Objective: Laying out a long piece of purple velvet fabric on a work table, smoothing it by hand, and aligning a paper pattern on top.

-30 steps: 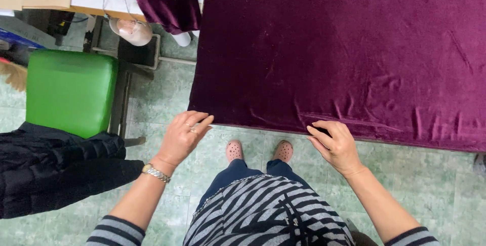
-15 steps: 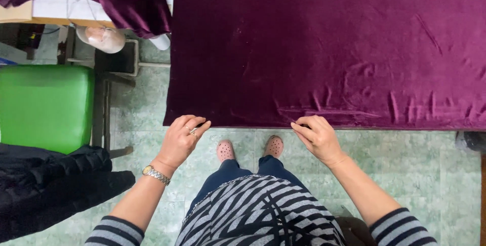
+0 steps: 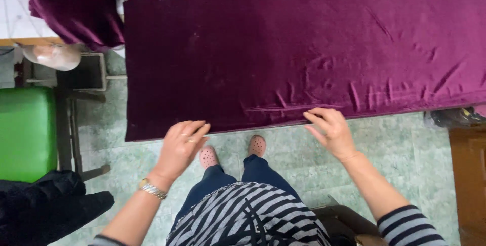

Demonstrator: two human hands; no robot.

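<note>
Pale green tiled floor (image 3: 405, 175) underfoot, seen from straight above. Spread over most of the upper view: big purple velvet cloth (image 3: 304, 48), flat on a table or similar, near edge running left to right just ahead of the feet, w/ creases and small ridges bunched along that edge toward the right. Second piece of same purple velvet (image 3: 71, 8) heaped top left, draped over a pale worktop corner. Green padded seat (image 3: 25, 132) at far left, dark bundled garment (image 3: 45, 210) below it, brown wooden piece (image 3: 468, 185) at far right. Pale rounded object (image 3: 53, 56) near the heap, too unclear to name. Pink perforated clogs (image 3: 233, 152) peeking between the arms. Left hand (image 3: 182, 145) w/ fingers loosely together, not clenched, fingertips at the cloth's near edge close to its left corner; firm grip or mere touch, cannot tell. Metal wristwatch (image 3: 152, 189) on that wrist. Right hand (image 3: 331, 129) curled, thumb and fingers apparently pinching the edge where the creases start. Likely trouble, as a guess: uneven pull from the 2 hands would drag the velvet askew or deepen the wrinkles; slack edge could slide off toward the floor and pick up dirt; pile could mark under pressing fingers.
</note>
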